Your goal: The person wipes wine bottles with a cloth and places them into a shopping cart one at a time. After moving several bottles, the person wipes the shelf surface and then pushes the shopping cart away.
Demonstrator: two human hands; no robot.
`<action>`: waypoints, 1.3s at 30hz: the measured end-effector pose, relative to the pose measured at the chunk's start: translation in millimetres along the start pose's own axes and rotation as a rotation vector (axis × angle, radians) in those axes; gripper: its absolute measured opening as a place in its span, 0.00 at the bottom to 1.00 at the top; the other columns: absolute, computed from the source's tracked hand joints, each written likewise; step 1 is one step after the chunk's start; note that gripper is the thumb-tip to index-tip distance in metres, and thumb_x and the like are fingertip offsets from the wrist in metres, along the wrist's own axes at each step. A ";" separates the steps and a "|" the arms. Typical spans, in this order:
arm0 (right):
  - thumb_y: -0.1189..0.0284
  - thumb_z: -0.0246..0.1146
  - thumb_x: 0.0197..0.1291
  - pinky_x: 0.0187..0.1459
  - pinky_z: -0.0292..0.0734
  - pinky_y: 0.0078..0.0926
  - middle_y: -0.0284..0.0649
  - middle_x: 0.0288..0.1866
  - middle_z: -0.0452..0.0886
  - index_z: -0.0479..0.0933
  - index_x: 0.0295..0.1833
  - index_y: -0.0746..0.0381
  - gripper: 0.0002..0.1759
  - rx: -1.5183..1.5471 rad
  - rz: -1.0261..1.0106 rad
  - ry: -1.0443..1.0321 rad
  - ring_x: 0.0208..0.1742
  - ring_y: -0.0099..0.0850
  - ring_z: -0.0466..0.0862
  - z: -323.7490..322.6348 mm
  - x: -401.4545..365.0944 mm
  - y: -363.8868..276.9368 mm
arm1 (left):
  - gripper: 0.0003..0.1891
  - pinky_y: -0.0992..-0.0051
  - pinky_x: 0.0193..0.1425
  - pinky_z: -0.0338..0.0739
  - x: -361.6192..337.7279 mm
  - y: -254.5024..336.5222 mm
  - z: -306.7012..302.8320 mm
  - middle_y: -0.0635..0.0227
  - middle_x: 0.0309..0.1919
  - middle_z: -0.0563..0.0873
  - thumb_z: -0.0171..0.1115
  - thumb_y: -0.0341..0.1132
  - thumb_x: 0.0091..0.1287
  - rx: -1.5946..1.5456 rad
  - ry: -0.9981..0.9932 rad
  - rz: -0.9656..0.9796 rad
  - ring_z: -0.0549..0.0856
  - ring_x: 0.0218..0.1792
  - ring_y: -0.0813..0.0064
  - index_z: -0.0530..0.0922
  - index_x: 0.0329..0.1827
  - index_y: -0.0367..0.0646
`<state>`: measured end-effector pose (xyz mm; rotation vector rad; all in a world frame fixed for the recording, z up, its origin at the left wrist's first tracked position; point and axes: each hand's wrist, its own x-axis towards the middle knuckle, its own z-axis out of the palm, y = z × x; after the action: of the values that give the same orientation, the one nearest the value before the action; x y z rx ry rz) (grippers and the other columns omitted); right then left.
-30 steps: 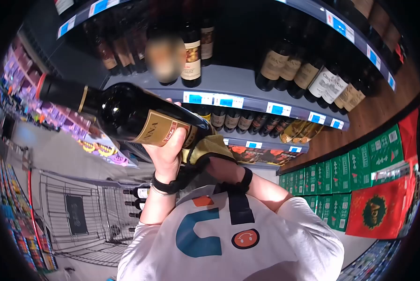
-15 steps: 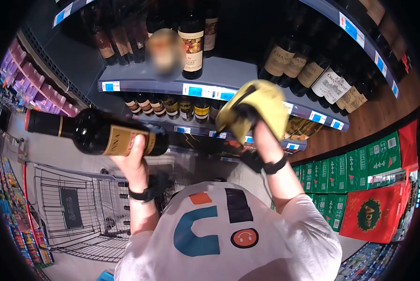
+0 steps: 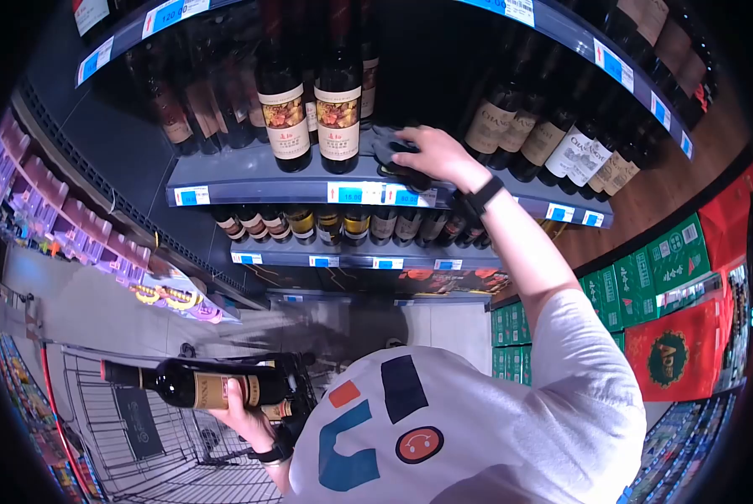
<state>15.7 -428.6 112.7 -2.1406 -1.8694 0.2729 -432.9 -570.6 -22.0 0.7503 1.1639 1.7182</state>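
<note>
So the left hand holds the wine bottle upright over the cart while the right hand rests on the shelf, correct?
Not upright: the wine bottle in the left hand lies on its side, neck pointing left. The head view shows it over the cart, with the right hand on the shelf.

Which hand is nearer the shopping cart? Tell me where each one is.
Left. The left hand holds a wine bottle just over the shopping cart; the right hand is far up on the shelf.

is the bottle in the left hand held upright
No, the left hand holds the wine bottle on its side above the cart.
</note>
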 end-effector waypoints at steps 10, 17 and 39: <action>0.63 0.52 0.64 0.67 0.64 0.47 0.49 0.72 0.65 0.72 0.65 0.58 0.25 -0.255 0.401 -0.192 0.70 0.52 0.66 65.3 104.1 50.6 | 0.33 0.69 0.63 0.70 6.2 7.7 -7.2 0.60 0.58 0.72 0.63 0.29 0.62 0.050 -0.034 -0.085 0.75 0.54 0.71 0.58 0.69 0.38; 0.61 0.52 0.64 0.65 0.67 0.40 0.51 0.60 0.78 0.76 0.60 0.64 0.25 -0.124 0.505 -0.245 0.64 0.50 0.75 85.5 219.1 124.2 | 0.35 0.64 0.65 0.69 -6.8 -6.0 7.0 0.57 0.61 0.70 0.61 0.27 0.60 0.087 0.074 -0.085 0.74 0.58 0.67 0.57 0.70 0.38; 0.60 0.51 0.64 0.63 0.69 0.41 0.53 0.59 0.78 0.78 0.56 0.66 0.24 -0.018 0.582 -0.183 0.62 0.51 0.76 60.7 281.4 170.9 | 0.34 0.66 0.62 0.71 1.7 -27.3 59.1 0.58 0.60 0.71 0.63 0.31 0.63 0.144 0.118 -0.193 0.75 0.56 0.67 0.58 0.71 0.40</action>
<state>195.7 -165.3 11.0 -2.7085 -1.2808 0.5878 -374.3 -542.4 -25.3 0.6073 1.4058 1.5469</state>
